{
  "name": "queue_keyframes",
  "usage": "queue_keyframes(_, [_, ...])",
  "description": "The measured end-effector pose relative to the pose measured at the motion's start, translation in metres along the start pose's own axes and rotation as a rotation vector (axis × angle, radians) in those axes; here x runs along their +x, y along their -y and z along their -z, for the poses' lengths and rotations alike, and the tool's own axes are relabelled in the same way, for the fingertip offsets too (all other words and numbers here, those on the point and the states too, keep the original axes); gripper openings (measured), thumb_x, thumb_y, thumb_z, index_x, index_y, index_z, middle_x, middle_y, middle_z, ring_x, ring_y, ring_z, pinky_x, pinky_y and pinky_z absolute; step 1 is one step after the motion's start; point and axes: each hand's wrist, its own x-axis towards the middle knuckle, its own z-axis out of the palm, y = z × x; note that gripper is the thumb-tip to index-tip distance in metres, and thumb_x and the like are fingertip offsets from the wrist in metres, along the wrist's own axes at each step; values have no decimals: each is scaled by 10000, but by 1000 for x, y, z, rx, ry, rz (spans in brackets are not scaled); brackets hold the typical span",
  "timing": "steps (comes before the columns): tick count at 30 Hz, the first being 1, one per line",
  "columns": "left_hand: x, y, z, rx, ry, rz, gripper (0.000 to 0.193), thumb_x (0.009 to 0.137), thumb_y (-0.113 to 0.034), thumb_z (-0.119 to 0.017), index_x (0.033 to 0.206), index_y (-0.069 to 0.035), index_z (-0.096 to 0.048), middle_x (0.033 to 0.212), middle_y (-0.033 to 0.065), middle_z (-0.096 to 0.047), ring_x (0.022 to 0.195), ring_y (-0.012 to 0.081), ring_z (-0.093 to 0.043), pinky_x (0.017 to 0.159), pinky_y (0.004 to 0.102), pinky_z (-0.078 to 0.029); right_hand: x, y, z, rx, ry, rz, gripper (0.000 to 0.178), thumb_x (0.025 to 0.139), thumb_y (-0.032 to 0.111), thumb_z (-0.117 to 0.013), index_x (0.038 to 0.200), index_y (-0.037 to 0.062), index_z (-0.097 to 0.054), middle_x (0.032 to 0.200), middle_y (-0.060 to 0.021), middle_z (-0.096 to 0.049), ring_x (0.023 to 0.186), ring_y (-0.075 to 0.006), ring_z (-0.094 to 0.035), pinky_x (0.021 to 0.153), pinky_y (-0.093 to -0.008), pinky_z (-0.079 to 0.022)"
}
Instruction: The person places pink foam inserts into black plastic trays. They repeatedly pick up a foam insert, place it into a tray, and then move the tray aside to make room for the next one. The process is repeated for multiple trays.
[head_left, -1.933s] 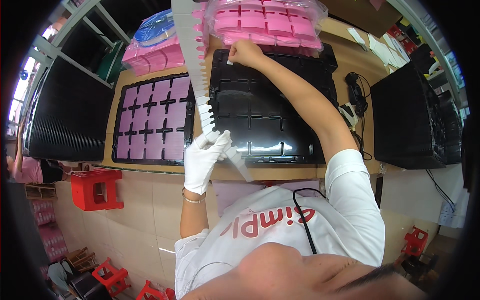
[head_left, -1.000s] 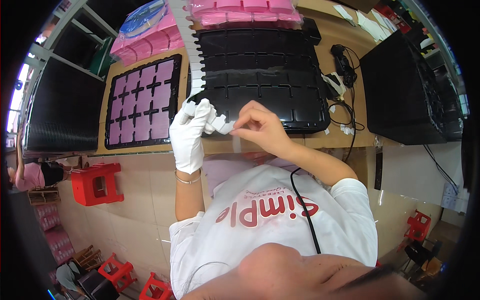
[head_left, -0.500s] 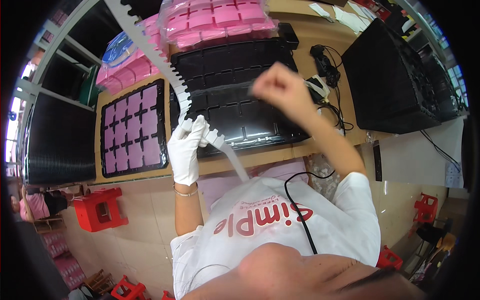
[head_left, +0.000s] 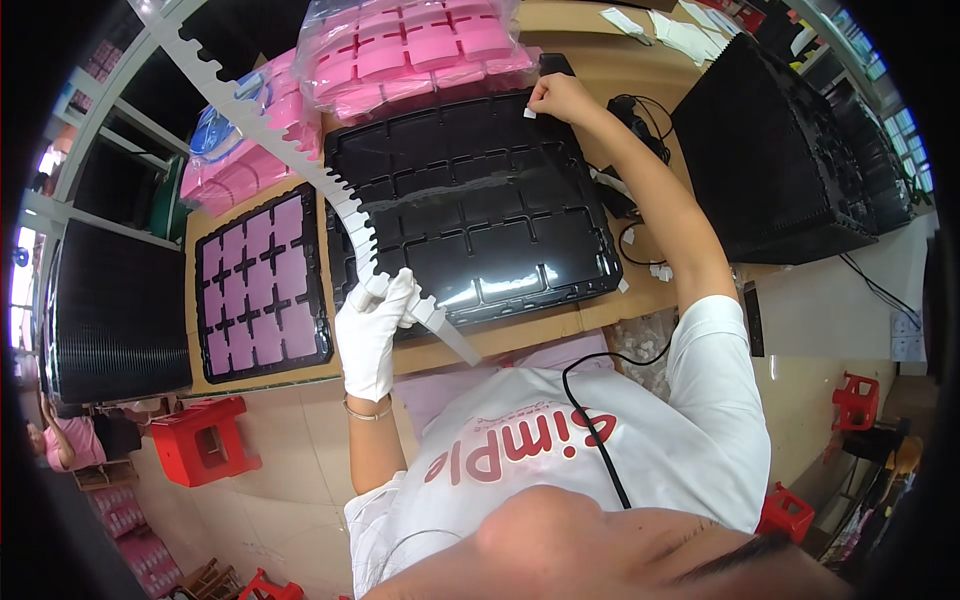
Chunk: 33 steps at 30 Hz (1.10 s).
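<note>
My left hand point(head_left: 366, 345), in a white glove, is closed around a long whitish strip point(head_left: 335, 190) with notched edges. The strip curves up to the far left, and its short tail hangs toward my shirt. My bare right hand point(head_left: 562, 98) stretches to the far right corner of a black plastic tray point(head_left: 470, 240) with moulded compartments. Between its fingertips is a small white tab point(head_left: 530, 113), touching or just above the tray's edge. Another white tab point(head_left: 623, 286) shows at the tray's near right corner. Clear film seems to cover part of the tray.
Left of it lies a black tray with pink-purple compartments point(head_left: 320, 260). Bagged pink trays point(head_left: 415, 45) stand behind. Tall stacks of black trays rise at the left point(head_left: 115, 310) and right point(head_left: 760, 160). Black cables point(head_left: 655, 130) lie right of my forearm. Red stools point(head_left: 205, 440) stand on the floor.
My right hand has moved from above the tray's middle to its far right corner, and the white tab now shows. The strip's upper part has swung left; my left hand keeps its grip.
</note>
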Motion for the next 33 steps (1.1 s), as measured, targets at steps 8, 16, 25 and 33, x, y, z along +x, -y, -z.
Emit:
queue_keyframes(8, [2,3,2,17,-3,-18,208,861,-141,-741,982,4,-654,836,72,-685,657,80,-596,572,192,-448,-20,16,13,9,60,135,159,741,196,-743,790,52,-696,689,-47,-651,633,-144,-603,612,-304,-479])
queue_keyframes(16, [-10,-4,4,4,-52,-61,178,860,-155,-741,925,-12,-657,783,30,-669,591,46,-523,536,188,-391,-128,71,14,1568,238,-124,173,864,79,-546,993,-5,-625,976,-159,-642,848,-180,-592,748,-274,-491])
queue_keyframes(25, [-25,2,12,-179,-84,-136,161,870,-189,-731,860,-54,-643,756,2,-642,591,33,-501,552,184,-384,-241,227,-47,957,583,-109,219,850,200,-720,996,43,-681,759,30,-592,636,-31,-496,596,-210,-412])
queue_keyframes(33, [-35,4,39,-160,-215,-144,177,883,-201,-721,913,-39,-655,765,-2,-640,610,30,-508,569,181,-392,-253,246,-69,779,245,355,157,805,178,-761,869,50,-696,650,49,-515,588,-43,-442,549,-246,-380])
